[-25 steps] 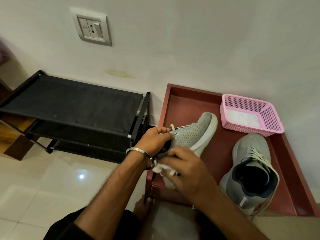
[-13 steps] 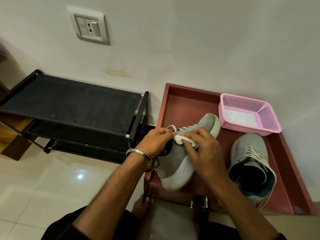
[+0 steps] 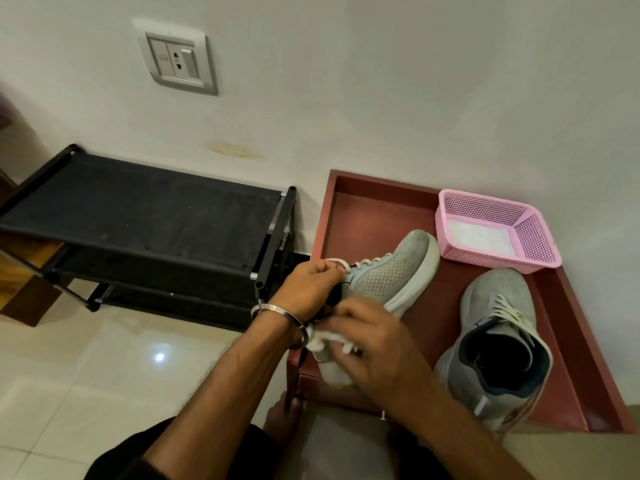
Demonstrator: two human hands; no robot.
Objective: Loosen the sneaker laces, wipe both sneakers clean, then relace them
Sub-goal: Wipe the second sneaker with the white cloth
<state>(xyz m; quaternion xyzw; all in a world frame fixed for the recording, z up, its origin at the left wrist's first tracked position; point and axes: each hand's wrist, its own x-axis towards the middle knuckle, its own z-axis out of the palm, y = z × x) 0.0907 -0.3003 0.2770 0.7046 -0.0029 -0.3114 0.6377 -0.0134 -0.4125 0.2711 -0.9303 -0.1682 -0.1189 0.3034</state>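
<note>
- Grey mesh sneaker (image 3: pixel 388 271), tilted on its side, toe toward the wall, lies on the red-brown tray table (image 3: pixel 374 209); its heel end is hidden under the hands.
- Left hand (image 3: pixel 308 285) — fingers curled round the collar and top of the laces (image 3: pixel 367 263) of that sneaker, gripping it. A metal bangle (image 3: pixel 277 311) sits on the wrist.
- Right hand (image 3: pixel 374 348) clenched on a white wipe (image 3: pixel 320 339), pressing it against the heel side of the held sneaker.
- Second grey sneaker (image 3: pixel 498 341) stands upright on the same table, just right of the first, opening toward the camera, white laces threaded but loose-looking.
- Pink mesh basket (image 3: pixel 533 233) at the table's far right corner, close behind both toes; white sheets lie in it — cannot tell what kind.
- Black shoe rack (image 3: pixel 138 220) stands left of the table, against the wall.
- Switch-and-socket plate (image 3: pixel 176 58) on the wall above the rack.
- Glossy floor tiles (image 3: pixel 86 375) lower left; a bare foot (image 3: pixel 282 420) shows beneath the table edge.
</note>
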